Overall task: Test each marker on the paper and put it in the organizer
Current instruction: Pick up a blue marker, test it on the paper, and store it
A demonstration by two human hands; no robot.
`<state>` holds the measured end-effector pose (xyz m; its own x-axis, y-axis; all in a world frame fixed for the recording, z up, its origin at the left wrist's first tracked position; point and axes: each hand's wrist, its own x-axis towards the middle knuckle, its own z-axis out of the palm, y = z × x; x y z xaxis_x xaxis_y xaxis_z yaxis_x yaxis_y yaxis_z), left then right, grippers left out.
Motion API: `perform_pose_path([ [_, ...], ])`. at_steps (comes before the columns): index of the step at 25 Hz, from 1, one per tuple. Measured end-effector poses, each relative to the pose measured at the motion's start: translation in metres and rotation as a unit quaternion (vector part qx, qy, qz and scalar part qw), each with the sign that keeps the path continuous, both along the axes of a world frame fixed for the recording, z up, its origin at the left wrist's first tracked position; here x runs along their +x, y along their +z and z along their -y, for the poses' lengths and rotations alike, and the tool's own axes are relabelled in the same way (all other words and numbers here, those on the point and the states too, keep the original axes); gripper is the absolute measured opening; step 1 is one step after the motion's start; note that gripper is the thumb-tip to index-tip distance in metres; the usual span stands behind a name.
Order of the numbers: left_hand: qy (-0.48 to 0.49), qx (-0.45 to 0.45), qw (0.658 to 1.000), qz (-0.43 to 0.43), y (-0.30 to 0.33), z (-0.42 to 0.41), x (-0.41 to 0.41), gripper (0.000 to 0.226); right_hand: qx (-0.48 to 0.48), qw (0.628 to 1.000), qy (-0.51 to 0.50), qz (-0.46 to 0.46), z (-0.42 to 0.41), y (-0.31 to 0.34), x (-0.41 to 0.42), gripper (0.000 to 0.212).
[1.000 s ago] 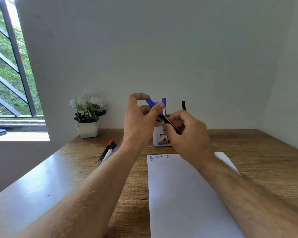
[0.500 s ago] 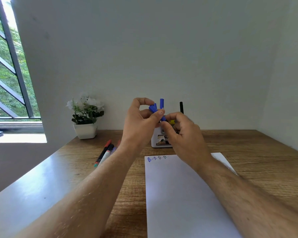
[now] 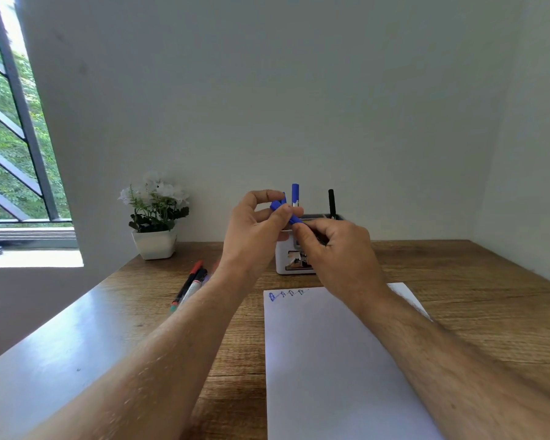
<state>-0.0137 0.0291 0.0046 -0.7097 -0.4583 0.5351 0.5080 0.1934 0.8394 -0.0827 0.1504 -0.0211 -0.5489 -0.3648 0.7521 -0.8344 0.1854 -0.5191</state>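
I've pushed the blue cap (image 3: 277,205) in my left hand (image 3: 254,230) back onto the marker (image 3: 296,221) my right hand (image 3: 337,249) grips; organizer (image 3: 283,258) next.

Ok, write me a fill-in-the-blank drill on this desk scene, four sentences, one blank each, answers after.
1. Both hands, left hand and right hand, hold a ____ marker.
2. The test scribbles sit at the paper's top ____ corner.
3. A blue pen and a ____ pen stand in the organizer.
4. The flowers in the pot are ____.

Answers: blue; left; black; white
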Motion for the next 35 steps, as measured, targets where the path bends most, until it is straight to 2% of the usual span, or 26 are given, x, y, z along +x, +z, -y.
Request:
perform_pose_path([
  [3, -0.011, 0.004, 1.0, 0.003, 0.0, 0.001, -0.001, 0.008, 0.0, 1.0, -0.002, 0.011, -0.001, 0.003, 0.002, 0.034],
  [12, -0.009, 0.028, 1.0, 0.005, 0.001, 0.006, -0.002, 0.01, 0.015, 0.999, -0.032, -0.011, -0.004, 0.009, 0.003, 0.041],
  [18, -0.013, 0.024, 1.0, -0.005, 0.004, 0.009, -0.001, 0.007, 0.027, 0.997, -0.065, -0.012, -0.005, 0.004, 0.0, 0.034],
  [21, 0.0, 0.097, 0.995, -0.024, 0.01, 0.017, 0.003, 0.004, 0.034, 0.996, -0.078, 0.003, -0.005, -0.002, -0.004, 0.032],
  [22, -0.002, 0.132, 0.991, -0.032, 0.011, 0.02, 0.004, 0.009, 0.029, 0.997, -0.076, 0.017, -0.005, -0.003, -0.006, 0.031],
  [25, -0.021, 0.187, 0.981, -0.041, 0.011, 0.026, 0.005, 0.015, -0.036, 0.995, -0.031, 0.091, -0.003, -0.002, -0.008, 0.031],
  [27, -0.032, 0.184, 0.982, -0.026, 0.012, 0.026, 0.003, 0.016, -0.072, 0.99, -0.017, 0.123, -0.003, 0.0, -0.007, 0.032],
  [29, -0.025, 0.153, 0.988, 0.002, 0.011, 0.024, 0.001, 0.028, -0.094, 0.986, -0.006, 0.137, -0.003, 0.001, -0.006, 0.029],
  [31, 0.007, 0.117, 0.993, 0.033, 0.009, 0.021, -0.001, 0.032, -0.117, 0.983, 0.011, 0.142, -0.004, 0.003, -0.005, 0.019],
  [35, 0.049, 0.084, 0.992, 0.078, 0.011, 0.017, 0.001, 0.033, -0.136, 0.978, 0.013, 0.158, -0.01, 0.005, -0.007, 0.012],
])
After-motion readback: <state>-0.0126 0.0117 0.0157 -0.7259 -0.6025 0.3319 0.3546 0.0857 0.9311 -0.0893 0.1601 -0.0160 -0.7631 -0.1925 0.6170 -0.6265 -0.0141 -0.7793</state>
